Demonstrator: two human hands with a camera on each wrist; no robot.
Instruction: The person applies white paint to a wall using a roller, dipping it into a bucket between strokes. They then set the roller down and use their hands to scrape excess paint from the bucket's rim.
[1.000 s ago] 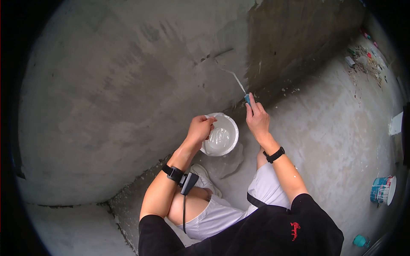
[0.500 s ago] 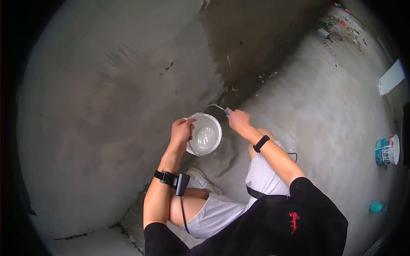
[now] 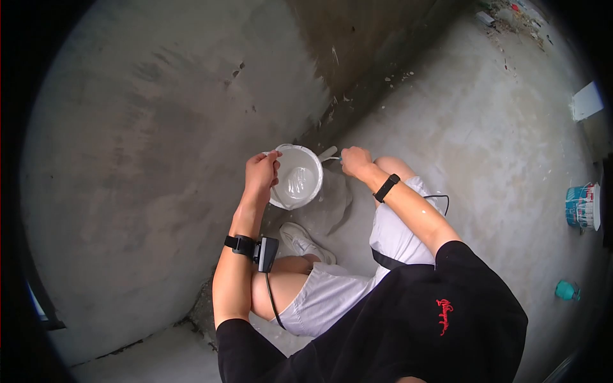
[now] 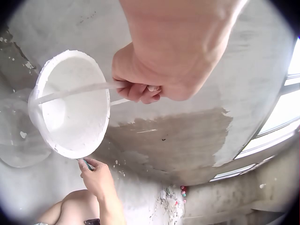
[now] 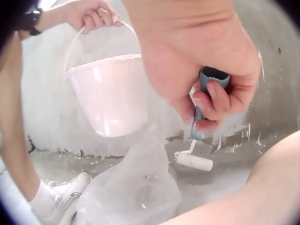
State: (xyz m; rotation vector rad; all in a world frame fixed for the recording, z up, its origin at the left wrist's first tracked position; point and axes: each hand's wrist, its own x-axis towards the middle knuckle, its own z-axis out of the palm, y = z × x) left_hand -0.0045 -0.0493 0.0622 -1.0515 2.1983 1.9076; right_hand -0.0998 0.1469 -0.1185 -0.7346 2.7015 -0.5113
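My left hand (image 3: 262, 171) grips the bail handle (image 4: 77, 91) of a white bucket (image 5: 112, 96), which hangs from it close to the wall. Wet whitish residue shows on the bucket's inside in the head view. My right hand (image 3: 355, 161) has its fingers curled round the blue-grey handle (image 5: 198, 125) of a small paint roller. In the right wrist view the white roller sleeve (image 5: 194, 161) points down, below the hand and to the right of the bucket. In the head view the roller is just beyond the bucket's right rim.
Clear plastic sheeting (image 5: 136, 187) lies on the floor beneath the bucket, near a white shoe (image 5: 65, 192). The concrete wall (image 3: 159, 127) has a darker patch (image 3: 351, 38). A blue-and-white paint pail (image 3: 580, 207) and a teal object (image 3: 566, 290) stand at right; rubble (image 3: 517, 25) lies far off.
The right hand has drawn the roller down from the wall and back toward the bucket's right side. The left hand keeps hold of the bucket. The head view has shifted.
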